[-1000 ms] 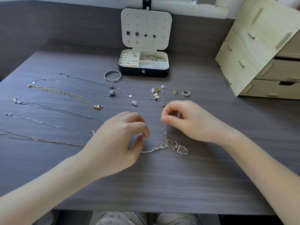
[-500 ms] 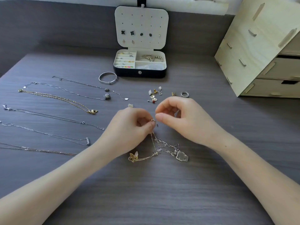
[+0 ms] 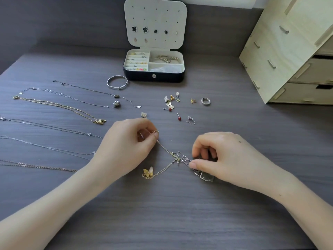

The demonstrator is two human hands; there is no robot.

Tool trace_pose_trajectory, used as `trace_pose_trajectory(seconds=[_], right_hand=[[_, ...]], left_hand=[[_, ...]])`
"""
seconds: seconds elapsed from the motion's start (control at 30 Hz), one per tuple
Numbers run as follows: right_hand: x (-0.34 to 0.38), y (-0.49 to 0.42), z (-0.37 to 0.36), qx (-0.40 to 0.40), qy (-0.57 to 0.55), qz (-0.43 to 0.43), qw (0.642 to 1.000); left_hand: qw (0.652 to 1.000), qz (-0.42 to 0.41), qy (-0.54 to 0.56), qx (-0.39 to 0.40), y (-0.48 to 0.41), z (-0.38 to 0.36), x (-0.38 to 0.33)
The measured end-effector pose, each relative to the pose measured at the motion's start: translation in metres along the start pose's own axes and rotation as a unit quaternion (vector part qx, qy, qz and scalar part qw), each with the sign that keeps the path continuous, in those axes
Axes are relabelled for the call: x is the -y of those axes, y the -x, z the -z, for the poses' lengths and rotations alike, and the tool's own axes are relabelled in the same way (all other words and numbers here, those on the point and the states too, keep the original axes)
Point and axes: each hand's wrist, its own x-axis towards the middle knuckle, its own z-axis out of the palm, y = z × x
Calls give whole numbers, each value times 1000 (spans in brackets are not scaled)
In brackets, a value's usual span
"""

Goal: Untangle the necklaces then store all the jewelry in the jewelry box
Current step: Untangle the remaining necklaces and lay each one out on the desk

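Two tangled necklaces (image 3: 177, 157) lie on the dark table in front of me: a thin gold chain with a butterfly pendant (image 3: 148, 172) and a silver link chain with a clear pendant (image 3: 206, 176). My left hand (image 3: 126, 148) pinches one end of the gold chain and holds it up and to the left. My right hand (image 3: 227, 159) pinches the silver chain at the knot, just above the clear pendant. The open jewelry box (image 3: 154, 66) stands at the back centre, with earrings pinned in its lid and rings and bracelets in its compartments.
Several untangled necklaces (image 3: 59, 105) lie stretched out in rows on the left. A silver bangle (image 3: 117, 82) sits in front of the box. Loose earrings (image 3: 171, 101) and a ring (image 3: 205, 101) are scattered at centre. A wooden drawer unit (image 3: 292, 51) stands at the right.
My hands have drawn apart: the left went up and left with the gold chain's end, the right dropped to the knot. The butterfly pendant came into view.
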Motion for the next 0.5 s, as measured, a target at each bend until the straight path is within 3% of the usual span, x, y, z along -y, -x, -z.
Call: trace_pose_trajectory(seconds=[0.1, 0.2, 0.3, 0.37, 0.5], right_hand=[[1, -1, 0, 2, 3, -16, 1000], [2, -3, -1, 4, 18, -30, 999], [2, -5, -2, 4, 35, -44, 998], [1, -6, -2, -5, 39, -54, 998], [-1, -6, -4, -20, 43, -66, 997]], left_hand=[[996, 5, 84, 18, 1, 0, -1], [959, 12, 278, 55, 4, 7, -9], [923, -42, 363, 120, 11, 18, -16], [910, -78, 365, 178, 16, 22, -16], [927, -157, 237, 246, 22, 20, -9]])
